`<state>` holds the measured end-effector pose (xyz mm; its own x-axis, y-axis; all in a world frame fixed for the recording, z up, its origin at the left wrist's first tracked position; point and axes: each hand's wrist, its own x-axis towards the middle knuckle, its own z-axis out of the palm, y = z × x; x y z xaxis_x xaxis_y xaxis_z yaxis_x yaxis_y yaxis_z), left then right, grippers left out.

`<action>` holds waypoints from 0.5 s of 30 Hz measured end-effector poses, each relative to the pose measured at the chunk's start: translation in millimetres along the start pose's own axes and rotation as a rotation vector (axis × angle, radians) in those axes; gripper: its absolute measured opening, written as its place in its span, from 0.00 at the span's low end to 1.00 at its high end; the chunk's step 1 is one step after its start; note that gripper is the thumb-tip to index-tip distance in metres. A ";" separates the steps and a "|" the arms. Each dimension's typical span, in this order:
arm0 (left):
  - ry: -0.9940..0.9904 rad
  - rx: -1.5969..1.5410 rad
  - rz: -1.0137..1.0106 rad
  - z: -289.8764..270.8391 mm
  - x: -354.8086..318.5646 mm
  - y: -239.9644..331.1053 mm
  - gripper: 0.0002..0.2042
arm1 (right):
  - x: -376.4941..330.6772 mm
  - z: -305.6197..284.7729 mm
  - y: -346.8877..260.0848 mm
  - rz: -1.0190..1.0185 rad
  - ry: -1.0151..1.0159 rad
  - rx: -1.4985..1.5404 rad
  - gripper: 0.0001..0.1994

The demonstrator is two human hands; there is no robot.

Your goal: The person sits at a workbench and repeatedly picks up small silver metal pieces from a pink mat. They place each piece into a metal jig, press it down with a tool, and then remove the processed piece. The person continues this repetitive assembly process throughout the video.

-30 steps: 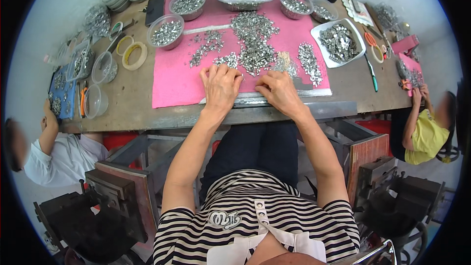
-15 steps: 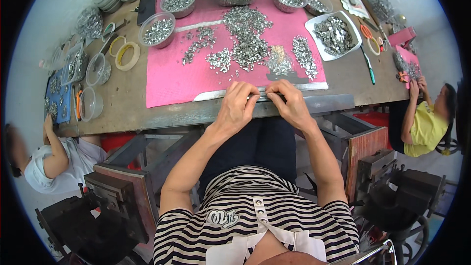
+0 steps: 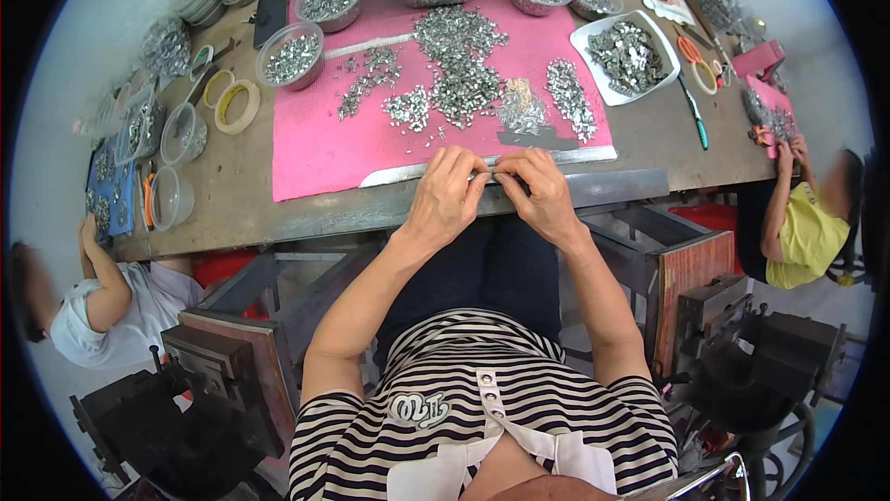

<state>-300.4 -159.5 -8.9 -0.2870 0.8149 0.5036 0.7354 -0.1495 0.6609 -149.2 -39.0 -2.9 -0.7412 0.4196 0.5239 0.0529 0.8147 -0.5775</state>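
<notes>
My left hand (image 3: 443,197) and my right hand (image 3: 540,188) meet at the front edge of a pink mat (image 3: 315,149). Their fingertips pinch close together on a long thin metal strip (image 3: 593,154) that lies along that edge. Both hands are curled, and what lies under the fingers is hidden. Just beyond the hands, several heaps of small silver metal parts (image 3: 459,70) are spread over the mat. A dark flat piece (image 3: 542,139) lies near my right hand.
Clear bowls of parts (image 3: 292,51) and a white tray (image 3: 626,56) ring the mat. Tape rolls (image 3: 236,107), orange scissors (image 3: 695,61) and a green pen (image 3: 695,116) lie on the brown table. Two other people sit at the left (image 3: 111,302) and right (image 3: 802,228). Dark machines (image 3: 218,376) stand below.
My hands lay flat on the mat by the heaps, then drew back to the front edge. Now they pinch together at the strip.
</notes>
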 end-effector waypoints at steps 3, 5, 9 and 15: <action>0.005 0.065 0.037 1.2 -1.0 3.0 0.07 | -0.8 0.7 -0.7 -0.008 0.006 -0.019 0.06; 0.005 0.103 0.056 0.1 -1.5 4.8 0.08 | -1.3 1.3 -1.5 -0.039 0.008 -0.035 0.06; 0.013 0.126 0.101 -2.4 -3.9 6.6 0.08 | -3.9 1.6 -1.3 -0.141 0.012 -0.086 0.08; -0.018 0.188 0.084 1.2 1.2 14.9 0.08 | -15.0 0.8 2.5 -0.143 0.066 -0.119 0.12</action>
<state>-289.0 -160.1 0.9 -0.2101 0.8139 0.5416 0.8585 -0.1116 0.5006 -138.5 -43.6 -12.7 -0.7014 0.3185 0.6377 0.0323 0.9079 -0.4180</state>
